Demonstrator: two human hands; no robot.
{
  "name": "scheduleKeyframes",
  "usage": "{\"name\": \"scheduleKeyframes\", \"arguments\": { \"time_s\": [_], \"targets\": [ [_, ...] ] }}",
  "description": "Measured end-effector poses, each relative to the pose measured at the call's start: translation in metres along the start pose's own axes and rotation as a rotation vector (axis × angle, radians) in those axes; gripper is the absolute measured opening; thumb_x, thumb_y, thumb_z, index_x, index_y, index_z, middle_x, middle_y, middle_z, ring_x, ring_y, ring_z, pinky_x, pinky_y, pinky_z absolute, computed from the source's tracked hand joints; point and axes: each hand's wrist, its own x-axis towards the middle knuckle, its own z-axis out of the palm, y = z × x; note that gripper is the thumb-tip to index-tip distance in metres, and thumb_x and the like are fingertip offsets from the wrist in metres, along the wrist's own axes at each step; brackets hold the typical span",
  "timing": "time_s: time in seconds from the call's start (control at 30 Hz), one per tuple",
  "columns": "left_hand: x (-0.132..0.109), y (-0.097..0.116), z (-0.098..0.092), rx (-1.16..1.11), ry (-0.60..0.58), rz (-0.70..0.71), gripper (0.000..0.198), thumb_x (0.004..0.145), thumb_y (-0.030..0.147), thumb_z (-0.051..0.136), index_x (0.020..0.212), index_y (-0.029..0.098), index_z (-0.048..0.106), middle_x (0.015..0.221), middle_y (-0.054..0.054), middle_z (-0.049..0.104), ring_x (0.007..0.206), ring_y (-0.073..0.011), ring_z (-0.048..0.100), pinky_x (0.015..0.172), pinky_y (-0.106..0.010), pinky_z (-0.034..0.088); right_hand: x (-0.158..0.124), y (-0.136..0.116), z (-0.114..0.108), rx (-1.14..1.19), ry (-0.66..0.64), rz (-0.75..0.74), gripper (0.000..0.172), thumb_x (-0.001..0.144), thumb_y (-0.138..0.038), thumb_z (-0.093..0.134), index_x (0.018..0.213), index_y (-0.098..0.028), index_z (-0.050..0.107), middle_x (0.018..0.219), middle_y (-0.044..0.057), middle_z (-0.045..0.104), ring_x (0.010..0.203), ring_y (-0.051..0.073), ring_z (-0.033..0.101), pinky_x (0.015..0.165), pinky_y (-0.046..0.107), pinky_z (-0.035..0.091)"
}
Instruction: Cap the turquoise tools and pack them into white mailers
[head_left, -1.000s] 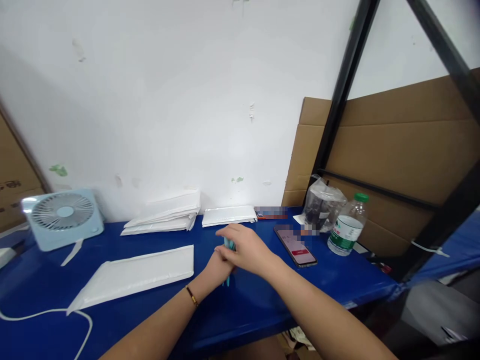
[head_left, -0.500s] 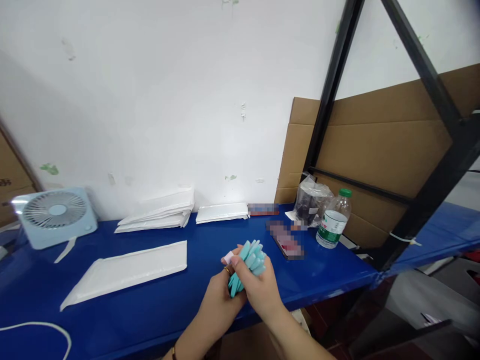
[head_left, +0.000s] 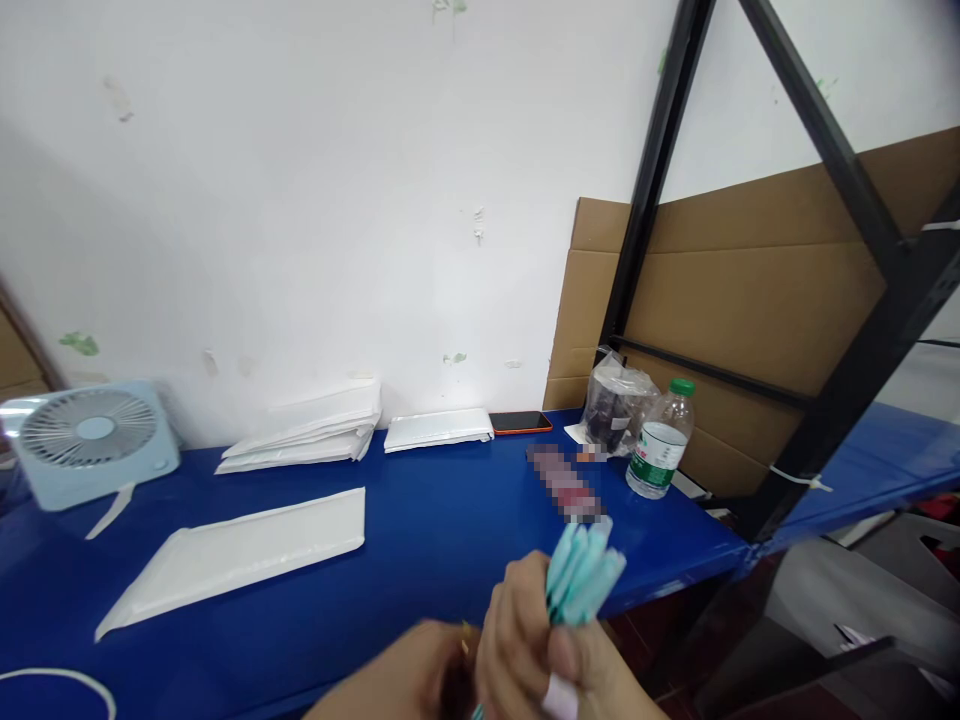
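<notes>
My right hand (head_left: 517, 635) is closed around a bundle of slim teal sticks (head_left: 585, 580) with rounded ends, just past the front edge of the blue table (head_left: 442, 510). The sticks' upper ends fan out above the fist. Their exact kind does not show. A small pale piece (head_left: 560, 697) sits at the lower part of this hand. My left hand (head_left: 431, 665) is beside it, low in the view and smeared by motion, with its fingers hidden. A flat white padded envelope (head_left: 240, 560) lies on the table to the left.
Along the wall are a light blue fan (head_left: 94, 440), a stack of white envelopes (head_left: 307, 430), another envelope pile (head_left: 439, 428) and a phone (head_left: 521, 422). A blurred-out flat item (head_left: 562, 483), a green-capped bottle (head_left: 661, 440) and a bagged container (head_left: 611, 410) stand or lie rightward, near the black frame (head_left: 840, 380).
The bundle and my right hand have moved right and toward me. Both hands cupped the sticks before; now the right fist encloses them and my left hand has shifted lower. The view has turned slightly.
</notes>
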Motion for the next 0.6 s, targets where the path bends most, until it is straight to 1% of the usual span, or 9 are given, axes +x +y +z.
{"name": "scheduleKeyframes", "arguments": {
  "time_s": [0.1,0.17,0.2,0.27,0.3,0.37,0.43,0.5,0.6],
  "targets": [
    [-0.006,-0.008,-0.046,0.434,0.250,0.063,0.061,0.060,0.023,0.060,0.121,0.029,0.050,0.128,-0.002,0.050,0.122,-0.0269,0.039,0.108,-0.041,0.024,0.001,-0.004,-0.013,0.365,-0.017,-0.093,0.037,0.072,-0.053,0.062,0.067,-0.022,0.043,0.030,-0.016,0.027,0.018,0.001,0.016,0.025,0.014,0.032],
    [-0.009,-0.022,-0.085,0.936,0.479,-0.012,0.068,0.060,0.019,0.054,0.127,0.024,0.045,0.138,-0.006,0.040,0.130,-0.0302,0.027,0.108,-0.047,0.021,0.000,-0.005,-0.021,0.339,0.028,-0.116,0.025,0.074,-0.041,0.065,0.073,-0.023,0.047,0.033,-0.015,0.028,0.021,0.001,0.015,0.026,0.012,0.029],
    [-0.011,-0.030,-0.104,1.109,0.558,-0.138,0.069,0.061,0.018,0.051,0.130,0.020,0.043,0.139,-0.009,0.039,0.131,-0.0331,0.025,0.105,-0.051,0.023,-0.001,-0.006,-0.024,0.303,0.052,-0.114,0.021,0.075,-0.037,0.065,0.075,-0.023,0.049,0.034,-0.014,0.028,0.022,0.001,0.017,0.027,0.012,0.028],
    [-0.012,-0.041,-0.133,1.265,0.557,-0.379,0.063,0.067,0.016,0.043,0.130,0.015,0.043,0.132,-0.013,0.047,0.123,-0.0328,0.039,0.097,-0.049,0.034,-0.002,-0.005,-0.027,0.232,0.091,-0.086,0.015,0.077,-0.031,0.063,0.080,-0.021,0.052,0.036,-0.013,0.029,0.025,0.002,0.019,0.028,0.013,0.027],
    [-0.013,-0.044,-0.141,1.283,0.506,-0.418,0.059,0.072,0.016,0.038,0.130,0.015,0.043,0.125,-0.014,0.053,0.114,-0.0300,0.050,0.092,-0.044,0.040,-0.002,-0.004,-0.027,0.202,0.115,-0.070,0.013,0.077,-0.029,0.062,0.082,-0.021,0.053,0.037,-0.013,0.029,0.025,0.002,0.020,0.029,0.013,0.026],
    [-0.013,-0.039,-0.145,1.329,0.508,-0.435,0.050,0.079,0.018,0.030,0.125,0.017,0.048,0.107,-0.014,0.064,0.095,-0.0285,0.061,0.080,-0.040,0.045,0.000,-0.003,-0.027,0.150,0.160,-0.048,0.011,0.079,-0.027,0.060,0.082,-0.019,0.053,0.038,-0.012,0.029,0.027,0.002,0.020,0.029,0.014,0.024],
    [-0.012,-0.022,-0.136,1.316,0.577,-0.405,0.045,0.085,0.025,0.024,0.121,0.019,0.051,0.091,-0.011,0.067,0.082,-0.0286,0.064,0.070,-0.039,0.045,0.005,-0.003,-0.027,0.069,0.205,-0.033,0.010,0.080,-0.027,0.059,0.083,-0.019,0.053,0.039,-0.012,0.029,0.028,0.002,0.020,0.031,0.015,0.024],
    [-0.008,0.001,-0.119,1.206,0.641,-0.256,0.042,0.087,0.028,0.024,0.121,0.022,0.048,0.091,-0.008,0.067,0.083,-0.0254,0.063,0.069,-0.033,0.044,0.012,-0.005,-0.025,-0.072,0.257,-0.016,0.012,0.081,-0.028,0.058,0.087,-0.019,0.054,0.040,-0.011,0.030,0.030,0.003,0.022,0.033,0.016,0.024],
    [-0.002,0.038,-0.092,1.050,0.632,-0.070,0.040,0.086,0.031,0.030,0.123,0.023,0.044,0.083,-0.004,0.065,0.078,-0.0219,0.061,0.065,-0.029,0.041,0.022,-0.012,-0.019,-0.402,0.333,0.010,0.023,0.079,-0.030,0.060,0.098,-0.019,0.055,0.047,-0.009,0.035,0.038,0.005,0.028,0.038,0.018,0.025]
  ]
}}
